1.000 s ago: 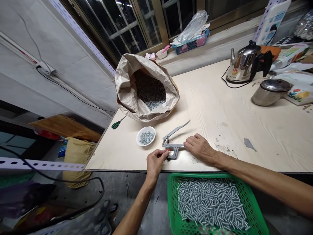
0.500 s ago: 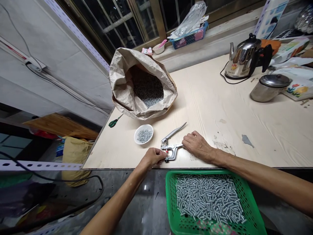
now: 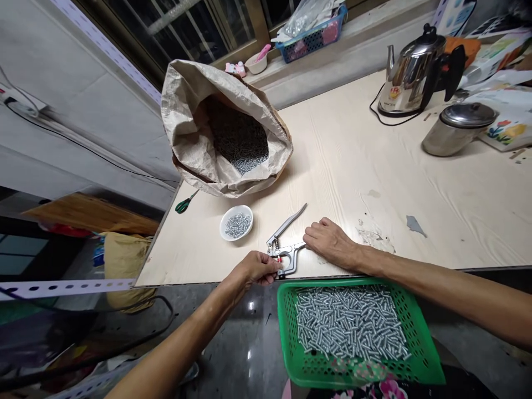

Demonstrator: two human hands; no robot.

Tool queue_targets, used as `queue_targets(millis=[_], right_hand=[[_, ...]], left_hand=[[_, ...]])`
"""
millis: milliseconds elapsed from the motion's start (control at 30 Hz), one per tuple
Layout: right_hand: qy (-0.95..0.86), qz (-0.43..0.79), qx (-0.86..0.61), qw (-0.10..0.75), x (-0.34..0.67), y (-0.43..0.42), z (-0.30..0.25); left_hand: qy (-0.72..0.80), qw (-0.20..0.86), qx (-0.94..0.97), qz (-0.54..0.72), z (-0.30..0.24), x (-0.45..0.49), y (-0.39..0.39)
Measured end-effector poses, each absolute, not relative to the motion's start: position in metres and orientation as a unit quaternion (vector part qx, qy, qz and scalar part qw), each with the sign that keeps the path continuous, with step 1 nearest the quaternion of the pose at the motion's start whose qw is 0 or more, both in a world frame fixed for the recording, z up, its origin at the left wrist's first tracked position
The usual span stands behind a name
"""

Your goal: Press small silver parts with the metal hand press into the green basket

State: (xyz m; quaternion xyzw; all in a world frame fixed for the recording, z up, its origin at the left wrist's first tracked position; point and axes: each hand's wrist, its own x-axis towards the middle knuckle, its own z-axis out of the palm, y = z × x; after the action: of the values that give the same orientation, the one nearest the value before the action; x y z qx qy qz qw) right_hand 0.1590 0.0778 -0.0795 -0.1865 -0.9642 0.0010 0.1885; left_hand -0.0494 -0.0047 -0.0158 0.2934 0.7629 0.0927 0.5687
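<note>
A pair of silver snap-fastener pliers (image 3: 293, 256) lies near the table's front edge, with its upper handle raised and its jaws apart. My right hand (image 3: 330, 241) is closed around the end of the lower handle. At the jaws, beside a red part, my left hand (image 3: 258, 267) pinches thumb against fingers; whatever lies between the fingertips is too small to make out. Beyond my left hand stands a white bowl (image 3: 223, 230) of small metal screws (image 3: 238, 225). Below the table edge a green basket (image 3: 286, 338) holds many larger silver screws (image 3: 351, 324).
A large open sack (image 3: 178, 105) with small metal pieces inside stands at the back left. Green-handled scissors (image 3: 183, 205) lie left of it. A steel kettle (image 3: 409, 77) and a lidded steel container (image 3: 451, 136) stand at the far right of the table (image 3: 465, 221).
The view has shifted slightly, so the bowl, sack and pliers appear a little further left. Both hands keep their places at the pliers, whose upper handle stays raised.
</note>
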Motion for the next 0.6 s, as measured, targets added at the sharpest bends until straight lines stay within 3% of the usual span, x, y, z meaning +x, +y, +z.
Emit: queue_targets(millis=[300,600], right_hand=[[-0.961,0.131,-0.195,0.145,0.165,0.103,-0.062],[-0.98,0.129,-0.153,-0.009,0.143,0.142,-0.036]], left_hand=[[0.758,0.569,0.315,0.056,-0.02,-0.055,-0.004],[0.765,0.55,0.332,0.046,-0.019,-0.052,-0.006]])
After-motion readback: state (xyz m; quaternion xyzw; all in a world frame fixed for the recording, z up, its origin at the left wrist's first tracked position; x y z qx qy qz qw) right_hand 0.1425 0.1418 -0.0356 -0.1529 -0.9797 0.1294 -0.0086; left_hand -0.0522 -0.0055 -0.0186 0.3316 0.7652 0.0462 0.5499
